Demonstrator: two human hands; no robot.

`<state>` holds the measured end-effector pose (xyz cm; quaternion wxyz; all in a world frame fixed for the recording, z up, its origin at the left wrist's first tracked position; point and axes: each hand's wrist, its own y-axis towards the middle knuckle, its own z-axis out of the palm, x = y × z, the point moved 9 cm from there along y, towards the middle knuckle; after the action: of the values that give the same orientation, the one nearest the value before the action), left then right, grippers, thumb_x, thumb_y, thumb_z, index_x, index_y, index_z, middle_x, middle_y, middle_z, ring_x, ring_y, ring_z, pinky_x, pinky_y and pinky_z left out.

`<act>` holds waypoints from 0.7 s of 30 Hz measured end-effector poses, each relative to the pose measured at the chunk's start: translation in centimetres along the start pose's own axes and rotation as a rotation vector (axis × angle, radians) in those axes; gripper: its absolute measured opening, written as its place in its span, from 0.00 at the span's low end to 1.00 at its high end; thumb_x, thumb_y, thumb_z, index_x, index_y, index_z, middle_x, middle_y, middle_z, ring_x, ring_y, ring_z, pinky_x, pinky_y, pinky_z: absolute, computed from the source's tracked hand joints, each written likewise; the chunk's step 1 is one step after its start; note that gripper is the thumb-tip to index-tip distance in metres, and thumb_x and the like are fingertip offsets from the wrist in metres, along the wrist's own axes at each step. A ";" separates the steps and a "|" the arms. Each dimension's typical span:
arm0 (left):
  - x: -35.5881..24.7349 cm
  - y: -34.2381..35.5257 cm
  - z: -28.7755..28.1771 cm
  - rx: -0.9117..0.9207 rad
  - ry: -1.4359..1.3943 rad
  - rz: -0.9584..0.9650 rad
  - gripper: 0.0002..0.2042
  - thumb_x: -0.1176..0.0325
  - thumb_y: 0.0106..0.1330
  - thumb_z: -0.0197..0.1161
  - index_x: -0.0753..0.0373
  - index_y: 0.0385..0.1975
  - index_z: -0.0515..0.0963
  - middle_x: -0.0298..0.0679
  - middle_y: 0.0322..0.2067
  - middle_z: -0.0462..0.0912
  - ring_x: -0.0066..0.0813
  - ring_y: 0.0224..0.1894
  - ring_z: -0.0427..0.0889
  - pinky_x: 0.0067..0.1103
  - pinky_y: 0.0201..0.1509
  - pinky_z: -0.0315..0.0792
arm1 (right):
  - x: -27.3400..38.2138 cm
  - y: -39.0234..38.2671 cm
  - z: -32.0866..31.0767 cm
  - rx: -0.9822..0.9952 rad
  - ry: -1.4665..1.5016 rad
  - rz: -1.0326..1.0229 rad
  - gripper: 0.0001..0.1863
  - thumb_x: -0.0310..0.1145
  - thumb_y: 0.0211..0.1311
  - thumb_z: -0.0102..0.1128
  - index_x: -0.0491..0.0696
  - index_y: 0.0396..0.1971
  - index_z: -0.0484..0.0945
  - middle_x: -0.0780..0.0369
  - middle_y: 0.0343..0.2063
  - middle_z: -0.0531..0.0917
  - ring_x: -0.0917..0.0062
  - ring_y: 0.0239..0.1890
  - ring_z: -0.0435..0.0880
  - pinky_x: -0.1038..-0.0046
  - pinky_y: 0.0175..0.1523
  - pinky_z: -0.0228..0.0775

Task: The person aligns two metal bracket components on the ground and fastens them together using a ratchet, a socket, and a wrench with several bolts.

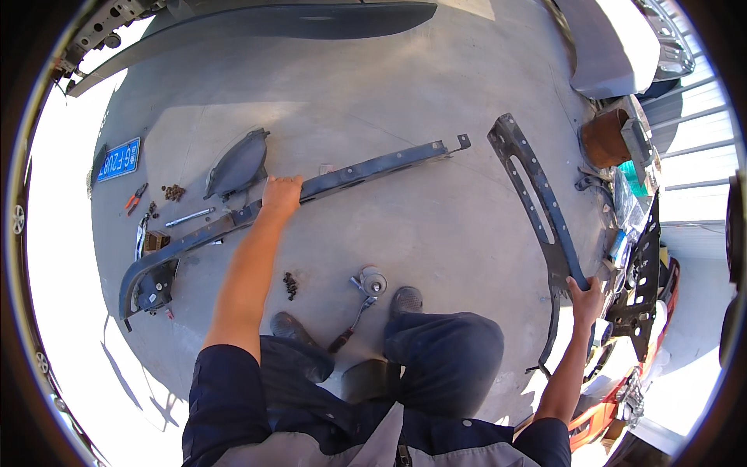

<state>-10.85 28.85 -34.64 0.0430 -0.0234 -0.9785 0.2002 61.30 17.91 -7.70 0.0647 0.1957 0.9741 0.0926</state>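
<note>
My left hand (282, 194) is closed around the middle of a long dark metal bar (366, 169), which slants across the floor and curves down at its left end. On the right, my right hand (587, 300) grips the near end of a dark metal bracket (515, 148) with a long slot and rows of holes. Behind the bar, close to my left hand, lies a dark pointed car part (237, 165). A ratchet wrench (354, 323) rests between my boots, its head beside a round metal dish (373, 282). Small dark bolts (290, 286) lie left of it.
At the left are pliers (136, 200), a metal rod (190, 217), loose bolts (173, 192) and a blue license plate (119, 159). A long dark trim panel (311, 25) lies at the back. A rusty can (604, 138) and piled car parts line the right side.
</note>
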 end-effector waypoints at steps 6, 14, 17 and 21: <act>-0.1 -3.0 1.3 0.126 0.025 0.060 0.25 0.59 0.54 0.77 0.57 0.48 0.74 0.40 0.45 0.85 0.36 0.54 0.82 0.34 0.61 0.65 | -1.5 -1.4 0.4 0.073 0.035 0.066 0.28 0.54 0.48 0.77 0.44 0.33 0.79 0.56 0.27 0.83 0.61 0.31 0.83 0.60 0.39 0.73; 3.7 -11.0 4.3 0.173 0.070 0.143 0.24 0.58 0.52 0.77 0.58 0.45 0.74 0.41 0.46 0.84 0.36 0.55 0.81 0.32 0.64 0.64 | 0.7 -0.4 3.1 0.117 0.039 -0.114 0.27 0.52 0.46 0.79 0.46 0.31 0.78 0.55 0.22 0.83 0.58 0.27 0.84 0.60 0.35 0.74; 6.7 -14.1 5.7 0.175 0.114 0.150 0.23 0.58 0.52 0.77 0.58 0.44 0.75 0.41 0.44 0.84 0.36 0.53 0.81 0.32 0.64 0.64 | 3.1 0.2 5.2 0.169 0.053 -0.222 0.26 0.51 0.43 0.80 0.47 0.30 0.77 0.56 0.21 0.83 0.58 0.26 0.84 0.61 0.34 0.74; 9.3 -16.8 7.0 0.258 0.148 0.113 0.22 0.58 0.52 0.76 0.57 0.44 0.75 0.40 0.43 0.83 0.36 0.54 0.80 0.33 0.64 0.64 | 6.3 0.9 8.8 0.304 0.090 -0.342 0.25 0.47 0.42 0.81 0.47 0.31 0.77 0.55 0.22 0.83 0.58 0.27 0.84 0.62 0.35 0.74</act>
<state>-21.19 11.33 -33.71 0.1060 -0.0875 -0.9360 0.3240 57.27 22.61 -16.68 0.0055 0.0312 0.9978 -0.0588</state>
